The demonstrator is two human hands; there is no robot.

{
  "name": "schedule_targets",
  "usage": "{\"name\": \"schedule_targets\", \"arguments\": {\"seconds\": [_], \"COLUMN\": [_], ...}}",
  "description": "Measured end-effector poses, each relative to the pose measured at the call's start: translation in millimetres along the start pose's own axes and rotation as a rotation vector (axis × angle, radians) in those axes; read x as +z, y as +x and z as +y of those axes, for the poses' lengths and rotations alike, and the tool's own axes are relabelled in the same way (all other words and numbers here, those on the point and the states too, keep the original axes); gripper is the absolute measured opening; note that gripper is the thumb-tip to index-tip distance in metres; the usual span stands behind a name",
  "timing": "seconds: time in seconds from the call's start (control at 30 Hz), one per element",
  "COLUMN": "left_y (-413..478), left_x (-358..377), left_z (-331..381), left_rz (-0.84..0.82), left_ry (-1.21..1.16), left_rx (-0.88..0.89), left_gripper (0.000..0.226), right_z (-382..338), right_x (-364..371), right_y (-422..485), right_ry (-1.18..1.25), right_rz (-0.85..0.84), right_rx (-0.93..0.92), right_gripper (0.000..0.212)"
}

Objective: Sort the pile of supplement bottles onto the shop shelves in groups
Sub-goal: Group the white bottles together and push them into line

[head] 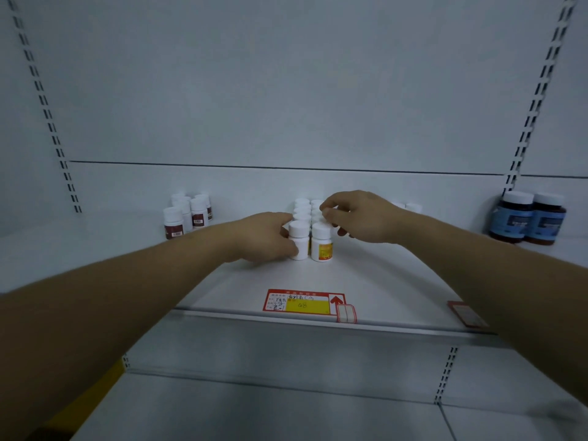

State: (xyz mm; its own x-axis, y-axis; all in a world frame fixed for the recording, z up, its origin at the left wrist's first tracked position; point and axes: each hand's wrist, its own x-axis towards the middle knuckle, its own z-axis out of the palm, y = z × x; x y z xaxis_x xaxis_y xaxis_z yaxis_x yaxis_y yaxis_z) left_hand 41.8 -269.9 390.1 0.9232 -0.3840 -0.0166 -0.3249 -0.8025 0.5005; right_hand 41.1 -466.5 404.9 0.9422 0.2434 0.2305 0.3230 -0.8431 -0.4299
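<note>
Wraps the left grip [267, 237] round the front white bottle [299, 240] of the left-hand row, thumb low on its body, bottle upright on the shelf [222, 291] and touching the yellow-label bottle [322, 245] beside it. Hovers the right grip [359, 218] over the right-hand row, fingers curled at the caps behind that yellow-label bottle; cannot tell whether anything is pinched there or merely touched. Looks like squaring up the double row [302, 206] of white bottles mid-shelf, well apart from the red-label bottles [187, 218] to the left and the dark jars [528, 218] to the right.

Risks a domino fall: packed cap to cap, so too hard a shove backward on the front bottle could tip those behind. Risks, too, a knock from the right wrist on the two caps [409, 206] half hidden behind it. Shows no label on the held bottle from here, so may end up facing the wrong way beside its yellow-fronted neighbour.
</note>
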Motion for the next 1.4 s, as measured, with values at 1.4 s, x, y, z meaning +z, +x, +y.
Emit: {"name": "schedule_targets", "arguments": {"seconds": [1.4], "left_y": [71], "left_x": [-3], "left_z": [-11], "left_rz": [0.045], "left_ry": [-0.282], "left_rx": [-0.108], "left_gripper": [0.055], "right_z": [25], "right_x": [9], "right_y": [67], "right_ry": [-0.364], "right_rz": [-0.09], "right_rx": [-0.034], "right_gripper": [0.039]}}
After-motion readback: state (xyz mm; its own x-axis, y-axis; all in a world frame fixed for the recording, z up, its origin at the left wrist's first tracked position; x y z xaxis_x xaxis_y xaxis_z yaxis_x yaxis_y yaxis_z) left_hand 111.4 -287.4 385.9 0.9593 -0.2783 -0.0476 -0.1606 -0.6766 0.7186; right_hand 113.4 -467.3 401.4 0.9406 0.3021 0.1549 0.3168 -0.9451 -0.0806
